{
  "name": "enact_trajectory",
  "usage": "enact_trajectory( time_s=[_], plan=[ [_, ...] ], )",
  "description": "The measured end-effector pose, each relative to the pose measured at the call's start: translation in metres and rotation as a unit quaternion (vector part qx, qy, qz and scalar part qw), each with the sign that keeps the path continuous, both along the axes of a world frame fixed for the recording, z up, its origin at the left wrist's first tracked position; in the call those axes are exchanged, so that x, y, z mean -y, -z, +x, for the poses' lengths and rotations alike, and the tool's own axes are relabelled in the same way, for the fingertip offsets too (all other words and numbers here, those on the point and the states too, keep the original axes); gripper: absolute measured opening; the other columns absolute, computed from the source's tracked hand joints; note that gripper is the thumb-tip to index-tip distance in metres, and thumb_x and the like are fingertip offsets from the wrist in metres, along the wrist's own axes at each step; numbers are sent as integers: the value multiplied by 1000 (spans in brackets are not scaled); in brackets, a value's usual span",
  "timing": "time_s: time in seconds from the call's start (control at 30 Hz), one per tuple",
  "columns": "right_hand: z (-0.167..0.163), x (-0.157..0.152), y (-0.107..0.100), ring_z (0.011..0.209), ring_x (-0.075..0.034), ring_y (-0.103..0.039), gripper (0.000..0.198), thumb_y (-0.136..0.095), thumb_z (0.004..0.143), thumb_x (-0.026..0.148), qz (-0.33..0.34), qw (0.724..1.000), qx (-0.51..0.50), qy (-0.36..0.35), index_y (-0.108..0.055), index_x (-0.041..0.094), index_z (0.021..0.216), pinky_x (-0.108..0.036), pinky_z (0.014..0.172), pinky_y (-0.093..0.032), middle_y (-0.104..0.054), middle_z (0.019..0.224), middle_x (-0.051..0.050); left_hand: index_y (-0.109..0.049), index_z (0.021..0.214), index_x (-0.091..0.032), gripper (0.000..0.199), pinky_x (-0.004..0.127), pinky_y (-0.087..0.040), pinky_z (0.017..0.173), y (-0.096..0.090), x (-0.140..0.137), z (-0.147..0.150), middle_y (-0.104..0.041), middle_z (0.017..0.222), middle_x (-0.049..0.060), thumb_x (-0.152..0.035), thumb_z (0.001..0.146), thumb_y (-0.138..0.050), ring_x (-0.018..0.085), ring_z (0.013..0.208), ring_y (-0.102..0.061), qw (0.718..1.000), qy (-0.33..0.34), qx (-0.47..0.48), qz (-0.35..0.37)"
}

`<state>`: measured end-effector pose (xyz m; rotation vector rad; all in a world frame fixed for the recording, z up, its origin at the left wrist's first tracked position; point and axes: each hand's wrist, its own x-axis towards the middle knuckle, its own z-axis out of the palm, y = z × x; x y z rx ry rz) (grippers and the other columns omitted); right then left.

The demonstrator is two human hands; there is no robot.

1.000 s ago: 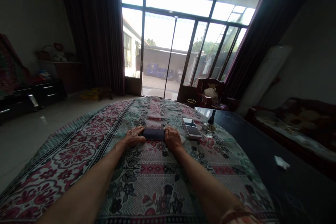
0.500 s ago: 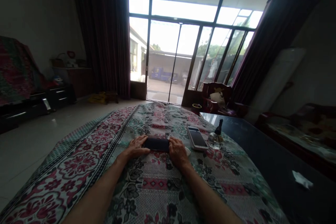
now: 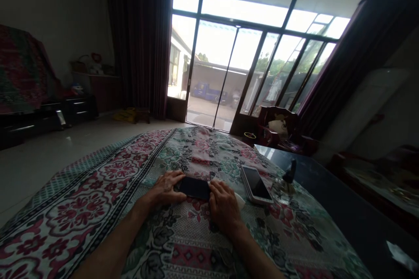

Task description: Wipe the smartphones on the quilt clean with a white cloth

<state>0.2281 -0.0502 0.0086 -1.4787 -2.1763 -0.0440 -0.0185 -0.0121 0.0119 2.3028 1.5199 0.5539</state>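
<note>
Big glass doors [image 3: 229, 74] with dark curtains [image 3: 144, 39] fill the top middle of the frame, and a flowery cloth [image 3: 98, 192] covers the low surface across the bottom. Near the middle, the left hand [image 3: 165, 189] and the right hand [image 3: 224, 207] grip the two ends of a dark phone [image 3: 194, 188] lying flat on the cloth. Just to the right lie a white phone [image 3: 257, 184] and a small glass bottle [image 3: 284, 183], beside a dark shiny table [image 3: 343, 218].

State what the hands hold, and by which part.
A dark phone lying on the floral cloth: left hand at its left end, right hand at its right end.
</note>
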Motion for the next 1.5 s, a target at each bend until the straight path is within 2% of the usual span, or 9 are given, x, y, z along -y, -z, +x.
enact_trajectory(
  time_s=[0.4,0.53,0.63,0.77,0.93,1.1,1.3,1.5],
  plan=[
    [-45,-9,-20,124,-25,-48,36,-42,92,22,-44,994,55,-81,-63,18,122,-40,106,-32,-58,135,-7,-60,127,-24,66,40,-32,110,-2,0,0,-49,145,5,-50,67,-72,33,134,-39,1000,0,-18,3],
    [-60,-10,-21,121,-25,-49,35,-42,92,20,-40,993,46,-98,-63,19,120,-41,105,-32,-59,132,-5,-60,128,-24,68,43,-31,111,1,-1,1,-49,144,7,-49,66,-73,34,133,-40,1000,-17,-13,0],
    [-66,-10,-21,118,-23,-50,33,-41,93,19,-32,991,43,-119,-63,21,117,-39,103,-34,-60,131,-5,-61,126,-26,64,41,-32,111,3,-2,0,-51,143,5,-48,67,-73,32,132,-42,1000,-10,-1,9],
    [-66,-11,-21,118,-21,-50,32,-41,93,19,-31,988,34,-147,-62,22,118,-37,103,-34,-59,132,-4,-60,127,-27,62,40,-31,112,5,-2,-1,-49,144,4,-47,69,-71,32,134,-40,1000,-3,-3,1],
    [-56,-9,-21,118,-19,-52,32,-41,94,19,-31,978,25,-206,-63,22,117,-35,106,-33,-63,126,-4,-53,136,-25,70,40,-24,117,1,-1,-8,-40,152,5,-45,71,-68,31,141,-30,999,22,-23,-38],
    [-41,3,-26,120,-18,-50,33,-41,94,19,-39,969,16,-245,-61,23,119,-34,107,-32,-62,128,-3,-46,142,-22,77,43,-19,118,-4,1,-12,-32,156,7,-40,71,-67,31,144,-24,996,30,-25,-76],
    [-32,21,-27,125,-18,-46,34,-40,96,20,-40,973,1,-229,-58,25,124,-34,106,-33,-59,132,-1,-43,144,-20,86,45,-20,118,-6,5,-4,-31,156,9,-44,66,-70,33,144,-24,997,5,-36,-74],
    [-43,17,-25,121,-17,-48,30,-43,96,23,-15,975,15,-222,-58,24,122,-34,104,-34,-59,130,-2,-52,138,-24,77,44,-23,117,2,-1,-5,-38,153,7,-45,66,-71,32,141,-32,998,3,-33,-46]
  ],
)
